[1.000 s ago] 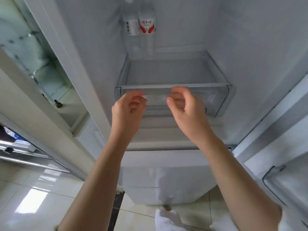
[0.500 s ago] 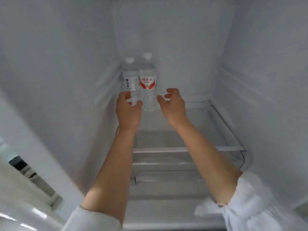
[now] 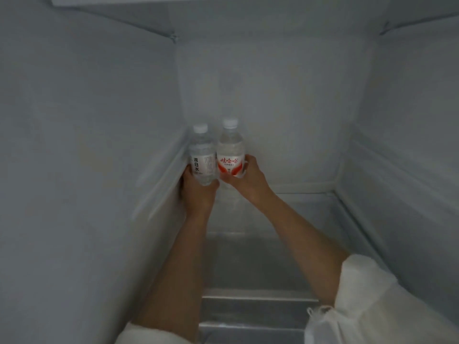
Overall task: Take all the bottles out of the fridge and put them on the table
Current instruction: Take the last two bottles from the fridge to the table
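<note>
left fridge wall [image 3: 87,157]: pale and plain, running back to the rear corner where both bottles are standing.
left hand [image 3: 197,192]: reaching in from below, fingers curling round the lower body of the white-label water bottle, thumb lying across its front.
white-label water bottle [image 3: 201,157]: standing upright in the rear left corner on the glass shelf, white cap on top, its side touching the red-label bottle.
red-label water bottle [image 3: 231,151]: standing upright just to the right of the other, white cap on, clear above the label.
right hand [image 3: 249,177]: wrapping round the red-label water bottle at label height, fingers showing past its right edge, thumb lying under the label in front.
glass shelf [image 3: 298,219]: carrying both bottles at its back left.
white sleeves [image 3: 367,306]: bunching up at both forearms near the bottom edge.
right fridge wall [image 3: 409,145]: pale, with ribs running along its lower part.
</note>
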The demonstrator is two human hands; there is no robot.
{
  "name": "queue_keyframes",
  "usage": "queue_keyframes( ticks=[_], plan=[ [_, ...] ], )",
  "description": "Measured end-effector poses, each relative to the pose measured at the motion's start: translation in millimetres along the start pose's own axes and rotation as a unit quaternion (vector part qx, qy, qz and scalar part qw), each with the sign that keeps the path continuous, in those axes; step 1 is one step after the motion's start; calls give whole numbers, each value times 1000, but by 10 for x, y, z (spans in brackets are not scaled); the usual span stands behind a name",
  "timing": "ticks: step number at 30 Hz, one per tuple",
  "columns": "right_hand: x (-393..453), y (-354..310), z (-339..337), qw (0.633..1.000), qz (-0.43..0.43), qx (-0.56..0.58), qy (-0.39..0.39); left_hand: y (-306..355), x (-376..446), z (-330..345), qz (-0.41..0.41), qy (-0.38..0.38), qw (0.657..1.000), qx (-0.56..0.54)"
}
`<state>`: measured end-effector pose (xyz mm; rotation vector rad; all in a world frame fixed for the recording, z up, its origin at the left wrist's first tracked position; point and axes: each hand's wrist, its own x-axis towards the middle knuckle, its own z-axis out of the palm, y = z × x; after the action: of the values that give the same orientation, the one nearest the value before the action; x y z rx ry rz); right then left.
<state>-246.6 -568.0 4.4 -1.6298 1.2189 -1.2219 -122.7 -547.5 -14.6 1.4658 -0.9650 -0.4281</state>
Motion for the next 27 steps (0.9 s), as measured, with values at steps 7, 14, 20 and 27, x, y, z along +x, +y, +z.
queue_keyframes(
  ticks=[7,14,20,27],
  plan=[
    [-91,41,15,999,-12,35,30,53,-21,-17,-21,-8,999,-44],
    [-454,54,-24,990,-54,65,115,95,-355,-145,33,0,998,-46],
    [-954,19,-218,988,-55,59,131,133,-697,-316,55,4,998,-32],
    [-1783,-156,-443,983,-59,51,166,332,-1206,-667,96,-25,994,-46]
  ],
)
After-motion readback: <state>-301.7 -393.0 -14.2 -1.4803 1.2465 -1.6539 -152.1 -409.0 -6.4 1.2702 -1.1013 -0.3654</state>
